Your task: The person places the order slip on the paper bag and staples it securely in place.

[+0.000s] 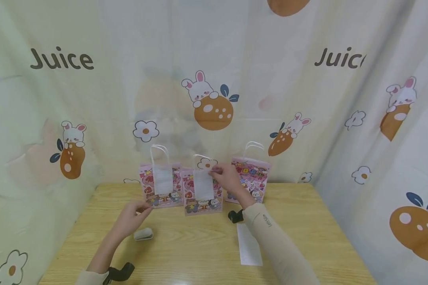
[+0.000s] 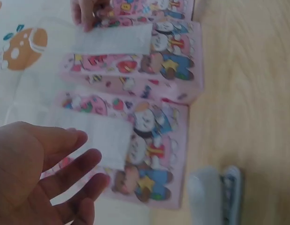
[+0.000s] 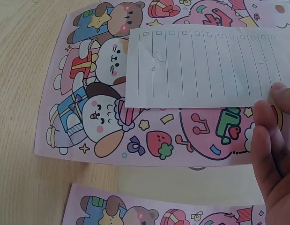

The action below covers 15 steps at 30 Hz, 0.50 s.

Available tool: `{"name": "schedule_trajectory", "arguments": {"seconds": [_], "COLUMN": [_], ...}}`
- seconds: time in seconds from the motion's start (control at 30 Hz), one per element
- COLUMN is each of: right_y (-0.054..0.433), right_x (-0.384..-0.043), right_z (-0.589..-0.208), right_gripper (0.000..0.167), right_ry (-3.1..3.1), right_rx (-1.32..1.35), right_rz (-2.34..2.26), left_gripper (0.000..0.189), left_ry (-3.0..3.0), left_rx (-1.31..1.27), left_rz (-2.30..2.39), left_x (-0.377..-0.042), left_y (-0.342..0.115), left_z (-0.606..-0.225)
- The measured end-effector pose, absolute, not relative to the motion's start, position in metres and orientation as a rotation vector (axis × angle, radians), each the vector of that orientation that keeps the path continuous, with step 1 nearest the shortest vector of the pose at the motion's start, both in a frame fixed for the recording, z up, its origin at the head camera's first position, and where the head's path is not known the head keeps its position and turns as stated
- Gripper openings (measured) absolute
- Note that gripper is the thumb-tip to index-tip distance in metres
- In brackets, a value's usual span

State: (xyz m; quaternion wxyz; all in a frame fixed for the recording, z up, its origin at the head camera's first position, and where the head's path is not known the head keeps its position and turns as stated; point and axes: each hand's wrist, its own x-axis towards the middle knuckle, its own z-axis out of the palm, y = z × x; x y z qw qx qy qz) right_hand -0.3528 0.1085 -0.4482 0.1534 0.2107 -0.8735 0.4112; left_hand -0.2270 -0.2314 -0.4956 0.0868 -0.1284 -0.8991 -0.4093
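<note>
In the head view my right hand is at the upper right corner of a white paper slip lying over the front of the middle pink gift bag. The right wrist view shows the thumb and fingers pinching that ruled slip at its edge; small crumpled marks show on it. My left hand, fingers relaxed and holding nothing, hovers in front of the left gift bag. That bag has a white slip on its front. A white stapler lies on the table beside my left hand.
A third pink gift bag with white handles stands at the right, partly behind my right arm. Another white paper slip lies flat on the wooden table. A printed curtain hangs behind the bags and along both sides.
</note>
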Motion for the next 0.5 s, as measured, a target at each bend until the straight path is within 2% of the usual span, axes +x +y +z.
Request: {"name": "schedule_trajectory", "arguments": {"seconds": [0.23,0.5], "right_y": [0.111,0.108], "right_x": [-0.353,-0.353], "right_z": [-0.447,-0.447], "right_gripper": [0.015,0.011], "right_ry": [-2.548,-2.521], "right_rx": [0.583,0.59], "right_rz": [1.225,1.245], "left_gripper": [0.015,0.026], "left_ry": [-2.77,-2.803], "left_rx": [-0.311,-0.243], "left_rz": [-1.262,-1.357], "left_x": [-0.219,-0.212], "left_y": [-0.247,-0.263], "left_z": [-0.522,-0.55]}}
